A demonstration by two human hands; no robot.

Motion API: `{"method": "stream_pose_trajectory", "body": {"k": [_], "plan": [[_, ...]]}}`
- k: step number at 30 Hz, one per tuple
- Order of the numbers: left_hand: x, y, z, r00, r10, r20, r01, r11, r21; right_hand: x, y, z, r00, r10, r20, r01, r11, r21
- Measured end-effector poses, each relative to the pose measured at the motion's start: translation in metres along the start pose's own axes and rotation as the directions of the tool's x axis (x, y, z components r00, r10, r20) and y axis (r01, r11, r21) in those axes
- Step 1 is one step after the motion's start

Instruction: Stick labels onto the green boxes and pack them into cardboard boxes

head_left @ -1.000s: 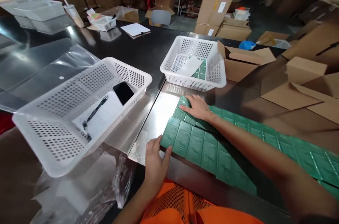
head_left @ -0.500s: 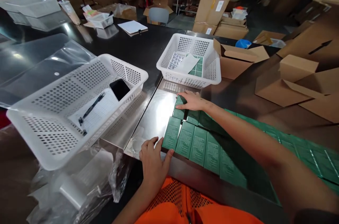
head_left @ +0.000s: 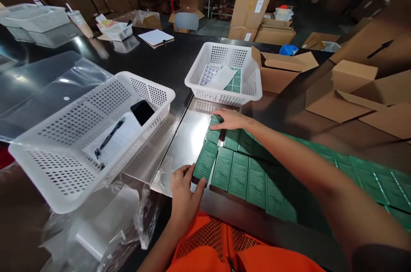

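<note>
Pinched by the left hand [head_left: 184, 191], the near box [head_left: 205, 161] is aligned lengthwise with the far box [head_left: 212, 135] gripped by the right hand [head_left: 230, 118].

Grn boxes [head_left: 256, 180] part-hidden by R arm [head_left: 289, 156]

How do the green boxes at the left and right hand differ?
The near box is held at its near end by the left hand, the far box at its far end by the right hand. The near box's top mostly shows; the far box's is partly covered. Both are green, with a gap on their right.
</note>
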State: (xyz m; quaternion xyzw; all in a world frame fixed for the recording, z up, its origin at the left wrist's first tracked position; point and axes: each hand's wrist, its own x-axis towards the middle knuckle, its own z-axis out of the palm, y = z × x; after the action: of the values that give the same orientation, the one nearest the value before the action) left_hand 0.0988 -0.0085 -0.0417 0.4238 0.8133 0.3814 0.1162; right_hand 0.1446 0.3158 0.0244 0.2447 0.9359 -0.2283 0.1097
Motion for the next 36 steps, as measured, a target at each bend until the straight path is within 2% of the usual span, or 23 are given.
{"method": "stream_pose_trajectory", "body": {"k": [3, 5, 7, 10, 13, 17, 20, 28, 32, 35, 36], "plan": [[0.003, 0.006, -0.006, 0.997, -0.077, 0.03, 0.081, 0.983, -0.167, -0.001, 0.006, -0.005, 1.0, -0.027, 0.005, 0.027, 0.999, 0.027], [0.006, 0.008, -0.009, 0.991, -0.127, 0.049, 0.135, 0.97, -0.203, 0.0, 0.01, -0.007, 0.998, -0.055, -0.005, 0.055, 0.997, 0.047], [0.009, 0.008, -0.011, 0.987, -0.16, 0.021, 0.161, 0.963, -0.215, 0.0, 0.013, -0.007, 0.996, -0.083, -0.033, 0.085, 0.994, 0.075], [0.012, 0.001, -0.016, 0.988, -0.085, -0.132, 0.066, 0.988, -0.14, 0.001, 0.013, -0.003, 0.987, -0.123, -0.104, 0.137, 0.981, 0.136], [0.012, -0.009, -0.024, 0.957, 0.051, -0.287, -0.041, 0.998, 0.041, 0.006, 0.004, 0.006, 0.97, -0.178, -0.168, 0.21, 0.958, 0.197], [0.009, -0.018, -0.033, 0.941, 0.097, -0.324, -0.051, 0.987, 0.149, 0.02, -0.011, 0.015, 0.921, -0.331, -0.206, 0.365, 0.919, 0.152], [0.008, -0.02, -0.037, 0.941, 0.107, -0.32, -0.053, 0.983, 0.174, 0.032, -0.018, 0.014, 0.894, -0.397, -0.207, 0.425, 0.898, 0.111], [0.01, -0.021, -0.035, 0.94, 0.146, -0.309, -0.09, 0.978, 0.188, 0.041, -0.019, 0.0, 0.884, -0.454, -0.109, 0.463, 0.882, 0.086], [0.007, -0.018, -0.037, 0.95, 0.089, -0.3, -0.035, 0.983, 0.182, 0.032, -0.018, -0.006, 0.886, -0.457, -0.075, 0.463, 0.882, 0.087], [-0.006, -0.01, -0.041, 0.927, 0.026, -0.375, 0.046, 0.982, 0.182, 0.014, -0.007, -0.019, 0.904, -0.418, -0.095, 0.425, 0.902, 0.076], [-0.011, -0.006, -0.041, 0.929, -0.009, -0.371, 0.069, 0.987, 0.148, 0.006, 0.0, -0.024, 0.917, -0.388, -0.093, 0.394, 0.917, 0.067]]}}
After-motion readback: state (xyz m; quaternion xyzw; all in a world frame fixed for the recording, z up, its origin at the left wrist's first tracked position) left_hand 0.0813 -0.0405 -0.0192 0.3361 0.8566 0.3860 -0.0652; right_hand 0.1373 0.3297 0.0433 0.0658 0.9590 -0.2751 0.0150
